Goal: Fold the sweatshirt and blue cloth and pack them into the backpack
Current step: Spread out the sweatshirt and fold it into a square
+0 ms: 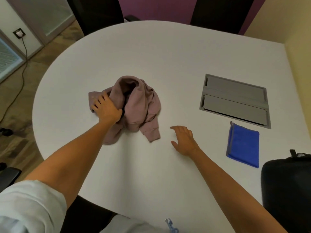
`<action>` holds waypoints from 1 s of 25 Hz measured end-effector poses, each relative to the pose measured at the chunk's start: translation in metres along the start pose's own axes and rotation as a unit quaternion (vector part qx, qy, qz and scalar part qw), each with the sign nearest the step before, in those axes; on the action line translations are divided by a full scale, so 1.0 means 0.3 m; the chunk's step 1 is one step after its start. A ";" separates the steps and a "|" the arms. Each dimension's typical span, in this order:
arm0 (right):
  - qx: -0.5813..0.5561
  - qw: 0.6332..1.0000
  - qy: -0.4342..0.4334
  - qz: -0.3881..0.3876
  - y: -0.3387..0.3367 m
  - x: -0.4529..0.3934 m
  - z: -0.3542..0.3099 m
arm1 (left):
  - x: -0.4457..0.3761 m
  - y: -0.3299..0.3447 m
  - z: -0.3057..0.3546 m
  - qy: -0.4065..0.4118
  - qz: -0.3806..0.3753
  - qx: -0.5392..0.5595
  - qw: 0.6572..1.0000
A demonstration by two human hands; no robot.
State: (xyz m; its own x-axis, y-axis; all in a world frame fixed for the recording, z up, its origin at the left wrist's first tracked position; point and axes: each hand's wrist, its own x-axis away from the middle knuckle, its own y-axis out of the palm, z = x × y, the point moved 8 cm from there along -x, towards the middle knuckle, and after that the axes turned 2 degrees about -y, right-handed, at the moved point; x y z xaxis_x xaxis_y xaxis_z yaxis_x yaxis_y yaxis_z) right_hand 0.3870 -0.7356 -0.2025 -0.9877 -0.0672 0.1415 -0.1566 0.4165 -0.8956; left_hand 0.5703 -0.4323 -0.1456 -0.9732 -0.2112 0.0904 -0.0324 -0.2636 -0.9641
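Head view: looks down on a white round-ended table (151, 56) with both bare arms reaching forward over it.
Sweatshirt: a crumpled dusty-pink fleece sweatshirt (139, 105) lies in a heap near the middle of the table, one cuffed sleeve trailing toward the near side.
Left hand: the left hand (106, 108) lies on the heap's left part, fingers spread over the fabric and thumb tucked into a fold; whether it actually grips the cloth cannot be told.
Right hand: the right hand (183, 140) is just right of the sleeve cuff, apart from it, fingers loosely spread and holding nothing.
Blue cloth: a folded bright-blue rectangular cloth with a grey edge (243, 145) lies flat, well to the right of the right hand.
Backpack: a black fabric backpack (286, 190) sits at the table's right near edge, just beside the blue cloth.
Hatch: a grey rectangular two-flap cable hatch (235, 100) is set in the tabletop beyond the blue cloth.
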 end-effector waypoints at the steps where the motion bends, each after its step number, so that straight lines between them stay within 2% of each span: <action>1: 0.011 1.000 -0.013 -0.011 0.005 -0.005 -0.016 | -0.015 0.014 -0.012 -0.013 -0.020 -0.023 0.999; 4: 0.011 0.999 -0.039 -0.015 -0.012 -0.022 -0.051 | -0.022 0.042 0.008 0.011 -0.048 -0.062 0.997; 8: -0.109 0.994 -0.004 0.017 -0.055 -0.045 -0.049 | 0.109 0.131 0.151 0.210 -0.083 -0.052 0.973; 11: -0.174 0.983 0.016 0.049 -0.062 -0.049 -0.048 | 0.293 0.245 0.196 0.330 -0.172 -0.041 0.927; 15: -0.135 0.984 -0.003 0.119 -0.069 -0.022 -0.069 | 0.501 0.361 0.201 0.452 -0.232 -0.084 0.857; 19: 0.024 0.991 0.004 0.131 -0.049 -0.008 -0.076 | 0.583 0.338 0.180 0.524 -0.224 -0.052 0.820; 20: 0.050 0.991 0.013 0.122 -0.040 -0.005 -0.065 | 0.570 0.312 0.178 0.528 -0.193 -0.036 0.826; 22: 0.064 0.992 0.029 0.107 -0.026 0.003 -0.038 | 0.500 0.235 0.172 0.480 -0.083 -0.004 0.873; 23: 0.062 0.992 0.035 0.101 -0.023 0.008 -0.026 | 0.447 0.202 0.151 0.416 -0.034 0.007 0.909; 25: 0.065 0.994 0.035 0.086 -0.018 0.017 -0.009 | 0.335 0.163 0.070 0.245 0.000 0.031 0.969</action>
State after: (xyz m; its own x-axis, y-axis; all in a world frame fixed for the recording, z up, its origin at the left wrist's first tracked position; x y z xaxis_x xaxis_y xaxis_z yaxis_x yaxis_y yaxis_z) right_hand 0.3826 -0.7358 -0.1958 -0.9982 0.0597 0.0068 0.0112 0.2957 -0.9552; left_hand 0.4755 -0.4862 -0.1783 -0.9648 0.2575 -0.0541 -0.0333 -0.3235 -0.9456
